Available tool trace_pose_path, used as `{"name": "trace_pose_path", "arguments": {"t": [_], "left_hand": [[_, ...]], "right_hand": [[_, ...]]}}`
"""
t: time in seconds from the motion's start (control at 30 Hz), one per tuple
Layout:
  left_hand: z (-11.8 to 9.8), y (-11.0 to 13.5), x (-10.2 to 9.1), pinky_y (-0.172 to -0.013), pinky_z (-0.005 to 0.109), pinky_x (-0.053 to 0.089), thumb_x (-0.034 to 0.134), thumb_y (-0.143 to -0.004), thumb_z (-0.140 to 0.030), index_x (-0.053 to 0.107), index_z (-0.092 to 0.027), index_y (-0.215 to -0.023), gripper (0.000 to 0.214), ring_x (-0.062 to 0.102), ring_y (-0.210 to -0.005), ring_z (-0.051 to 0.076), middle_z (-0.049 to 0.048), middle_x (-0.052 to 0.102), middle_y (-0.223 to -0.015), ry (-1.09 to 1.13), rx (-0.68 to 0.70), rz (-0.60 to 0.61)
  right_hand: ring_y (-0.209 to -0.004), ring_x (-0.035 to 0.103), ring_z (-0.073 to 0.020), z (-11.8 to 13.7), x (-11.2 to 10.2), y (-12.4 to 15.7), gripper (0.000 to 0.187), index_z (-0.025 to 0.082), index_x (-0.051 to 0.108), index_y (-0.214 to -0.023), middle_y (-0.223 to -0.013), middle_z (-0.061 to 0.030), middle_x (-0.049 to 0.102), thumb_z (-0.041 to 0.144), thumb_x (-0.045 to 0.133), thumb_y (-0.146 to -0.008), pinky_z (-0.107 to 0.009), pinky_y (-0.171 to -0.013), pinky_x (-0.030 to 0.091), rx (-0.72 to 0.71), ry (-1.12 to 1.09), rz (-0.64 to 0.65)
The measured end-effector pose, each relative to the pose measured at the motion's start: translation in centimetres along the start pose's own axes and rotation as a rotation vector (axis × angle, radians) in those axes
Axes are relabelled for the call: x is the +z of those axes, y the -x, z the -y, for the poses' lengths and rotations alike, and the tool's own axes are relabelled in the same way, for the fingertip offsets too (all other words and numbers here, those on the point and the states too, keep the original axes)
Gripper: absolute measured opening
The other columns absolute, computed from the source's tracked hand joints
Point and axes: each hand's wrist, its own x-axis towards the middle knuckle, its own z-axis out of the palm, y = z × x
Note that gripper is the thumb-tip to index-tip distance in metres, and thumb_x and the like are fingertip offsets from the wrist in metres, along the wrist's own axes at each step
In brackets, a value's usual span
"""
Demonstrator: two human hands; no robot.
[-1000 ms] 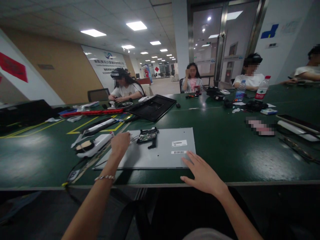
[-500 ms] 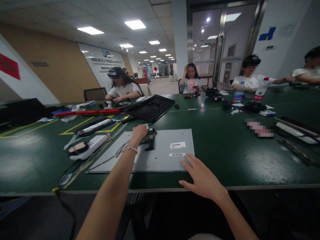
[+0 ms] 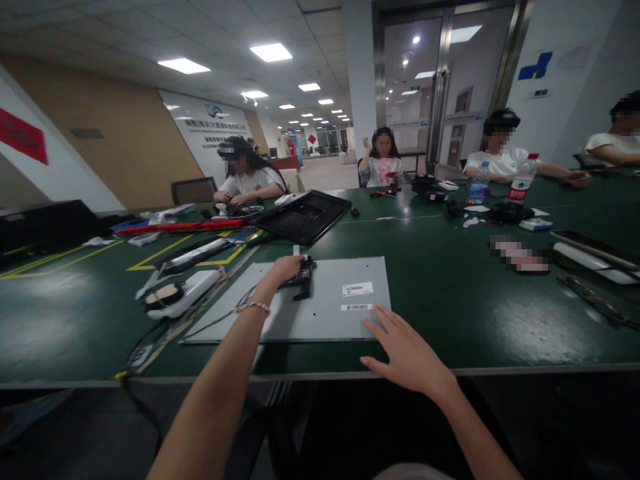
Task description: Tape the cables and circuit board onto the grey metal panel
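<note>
A flat grey display panel (image 3: 333, 325) lies back side up on the green table, with two white labels towards its right side. On it sits a dark circuit board (image 3: 303, 283) with black connectors, and a thin black cable runs from it to the left. My left hand (image 3: 286, 269) reaches over the panel, its fingers curled closed at the board's far left edge; the fingertips are partly hidden. A small pale tab (image 3: 297, 250) sticks up just beyond them. My right hand (image 3: 403, 350) is open, fingers spread, its fingertips at the panel's near right corner by the barcode label.
Behind the panel lies a black monitor back cover (image 3: 307, 217). Left of it are a white device with a strap (image 3: 183, 293), red strips (image 3: 200, 226) and cables. Bottles (image 3: 479, 183), a phone (image 3: 520, 255) and glasses stand or lie to the right. Several people sit across the table.
My left hand has moved slightly right, closer over the circuit board, and the pale tab now shows beyond it. My right hand stays about where it was.
</note>
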Motion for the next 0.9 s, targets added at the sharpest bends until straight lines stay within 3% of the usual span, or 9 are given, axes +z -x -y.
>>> {"name": "trace_pose_path", "arguments": {"t": [0.2,0.37,0.57,0.7,0.8,0.9], "left_hand": [[0.1,-0.2,0.0,-0.100,0.026,0.042,0.037,-0.089,-0.017,0.056,-0.019,-0.136,0.050,0.059,-0.120,0.021,0.0086,0.060,-0.135,0.004,-0.005,0.024],[0.5,1.0,-0.7,-0.103,0.028,0.040,0.034,-0.091,-0.017,0.050,-0.017,-0.140,0.052,0.053,-0.127,0.021,0.0093,0.053,-0.142,0.080,-0.056,-0.084],[2.4,5.1,-1.3,-0.106,0.042,0.039,0.037,-0.089,-0.023,0.048,-0.013,-0.140,0.053,0.048,-0.131,0.030,0.0148,0.050,-0.144,0.171,-0.343,-0.235],[4.5,8.3,-0.4,-0.100,0.050,0.042,0.042,-0.087,-0.028,0.047,-0.011,-0.138,0.054,0.051,-0.126,0.036,0.0212,0.053,-0.139,0.235,-0.562,-0.216],[6.1,9.5,0.6,-0.096,0.049,0.044,0.043,-0.086,-0.033,0.048,-0.009,-0.137,0.056,0.053,-0.124,0.037,0.0238,0.054,-0.136,0.288,-0.661,-0.158],[7.0,9.5,1.3,-0.097,0.042,0.046,0.042,-0.085,-0.033,0.050,-0.007,-0.134,0.056,0.055,-0.123,0.034,0.0228,0.056,-0.135,0.368,-0.651,-0.120]], "right_hand": [[-0.148,0.019,-0.0263,-0.1,0.0,0.0,0.072,0.018,0.040,-0.148,-0.160,-0.0128,0.023,0.060,0.048,-0.090,-0.043,-0.120,0.019,0.005,-0.002,0.008],[-0.147,0.021,-0.0264,0.0,-0.1,-0.1,0.069,0.017,0.042,-0.147,-0.159,-0.0133,0.025,0.058,0.047,-0.091,-0.043,-0.120,0.021,0.010,0.001,0.000],[-0.143,0.033,-0.0256,-0.1,0.4,0.1,0.050,0.021,0.051,-0.141,-0.154,-0.0113,0.037,0.043,0.042,-0.097,-0.046,-0.118,0.024,0.026,0.042,-0.087],[-0.138,0.041,-0.0236,-1.2,0.3,0.7,0.045,0.019,0.055,-0.136,-0.147,-0.0104,0.048,0.036,0.041,-0.098,-0.047,-0.117,0.026,0.040,0.070,-0.134],[-0.135,0.045,-0.0230,-2.4,-0.1,1.3,0.044,0.016,0.056,-0.135,-0.143,-0.0105,0.053,0.033,0.042,-0.097,-0.047,-0.117,0.029,0.061,0.075,-0.157],[-0.134,0.047,-0.0231,-3.4,-0.3,1.7,0.043,0.017,0.057,-0.134,-0.142,-0.0094,0.054,0.032,0.042,-0.097,-0.047,-0.115,0.032,0.081,0.064,-0.173]]}}
